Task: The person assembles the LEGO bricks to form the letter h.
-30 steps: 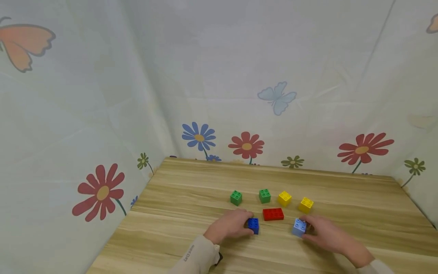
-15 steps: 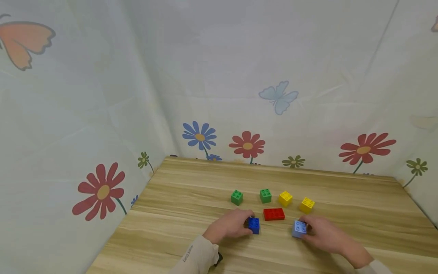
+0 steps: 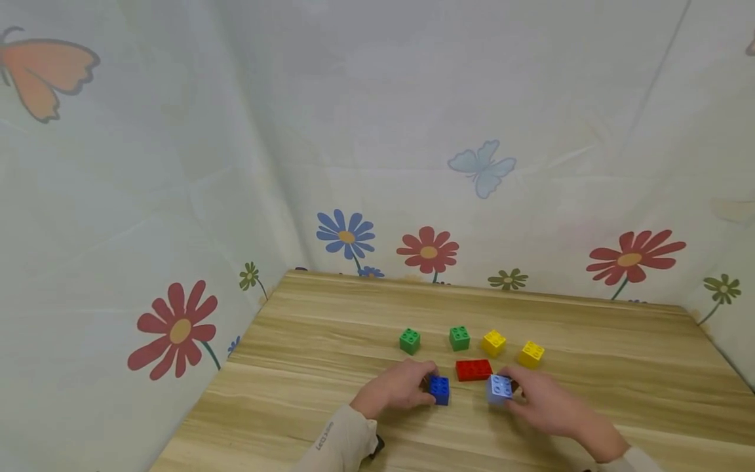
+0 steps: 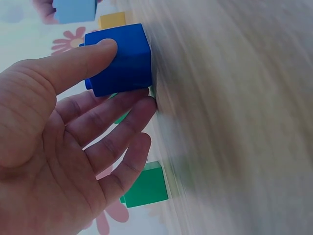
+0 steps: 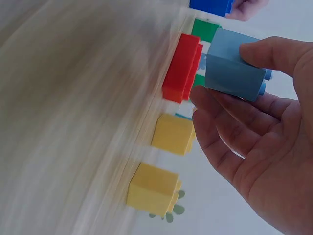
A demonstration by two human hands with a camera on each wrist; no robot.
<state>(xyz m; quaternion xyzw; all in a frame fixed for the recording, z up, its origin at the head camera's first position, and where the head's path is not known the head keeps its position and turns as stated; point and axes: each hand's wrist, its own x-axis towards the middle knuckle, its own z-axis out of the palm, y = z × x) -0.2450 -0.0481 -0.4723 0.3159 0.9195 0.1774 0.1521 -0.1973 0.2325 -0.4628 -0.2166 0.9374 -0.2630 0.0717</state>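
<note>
My left hand (image 3: 401,388) pinches a dark blue toy brick (image 3: 439,390) between thumb and fingers, low over the wooden table. In the left wrist view the thumb presses one side of that blue brick (image 4: 122,58). To the right, my right hand (image 3: 545,400) holds a light blue brick (image 3: 499,389) the same way; the right wrist view shows this light blue brick (image 5: 234,63) with its studs toward the palm. A gap separates the two held bricks. Just behind that gap lies a longer red brick (image 3: 474,370).
Two green bricks (image 3: 409,341) and two yellow bricks (image 3: 493,343) stand in a loose row behind the red one on the wooden table (image 3: 330,314). A flower-printed cloth (image 3: 377,164) rises along the table's back and left edges.
My right hand has moved left with the light blue brick, bringing it nearer the dark blue one. The left hand has stayed almost still with its brick.
</note>
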